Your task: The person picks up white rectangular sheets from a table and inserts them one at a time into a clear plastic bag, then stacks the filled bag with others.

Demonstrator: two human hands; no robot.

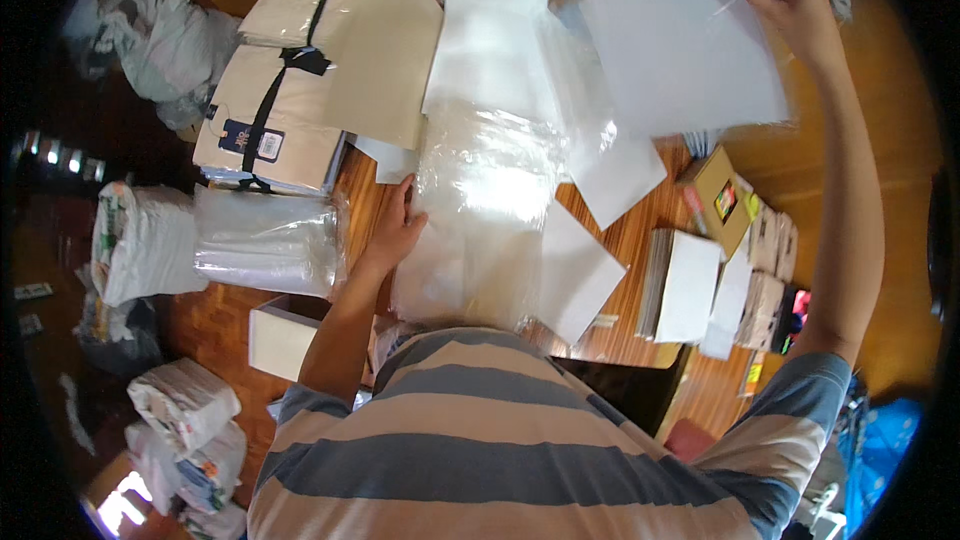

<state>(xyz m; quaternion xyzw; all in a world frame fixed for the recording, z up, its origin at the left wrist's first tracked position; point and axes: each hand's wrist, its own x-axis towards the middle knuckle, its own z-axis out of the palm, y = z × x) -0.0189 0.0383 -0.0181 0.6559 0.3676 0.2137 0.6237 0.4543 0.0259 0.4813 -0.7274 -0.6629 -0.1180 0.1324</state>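
Up at the far right, my right hand (785,2) is closed on the edge of a clear plastic sleeve (690,50). A white sheet seems to lie in the sleeve, which hangs tilted in the air over the table. At the centre, a spread of shiny clear plastic sleeves (490,175) runs from the table's far side to my body. My left hand (400,228) rests at the left edge of these sleeves, thumb and forefinger apart. White sheets (580,275) lie loose at the right of the sleeves, partly under them.
Cream folded cloth packs (275,105) tied with a black strap stand at the left, a plastic-wrapped pack (265,240) nearer. At the right are a paper stack (680,285) and a tan box (718,200). Filled white bags (145,240) lie further left; an open box (280,335) sits below.
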